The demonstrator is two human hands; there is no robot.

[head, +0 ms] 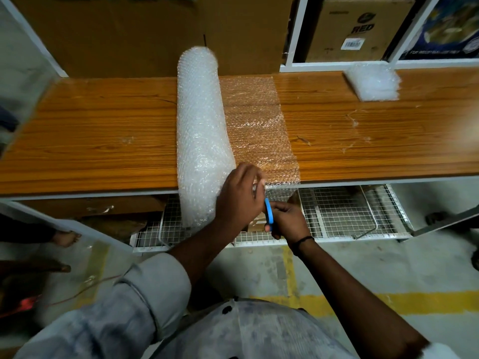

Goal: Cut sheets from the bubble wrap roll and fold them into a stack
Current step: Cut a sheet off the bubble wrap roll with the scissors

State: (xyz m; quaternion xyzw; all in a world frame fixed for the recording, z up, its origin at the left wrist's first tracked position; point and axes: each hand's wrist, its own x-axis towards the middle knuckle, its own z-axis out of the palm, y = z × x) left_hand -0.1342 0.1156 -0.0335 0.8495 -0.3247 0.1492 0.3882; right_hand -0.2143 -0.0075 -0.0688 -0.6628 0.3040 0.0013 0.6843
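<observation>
Roll (202,130) lies across the bench (103,130), sheet (259,130) unrolled beside it; left hand (239,195) pins the near edge, right hand (287,221) closed on scissors (269,215). Loose film could skew the cut.

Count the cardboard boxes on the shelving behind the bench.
2. A large cardboard box stands behind the bubble wrap roll; a smaller printed box sits in the shelf compartment to its right. Others may lie outside the frame.
</observation>
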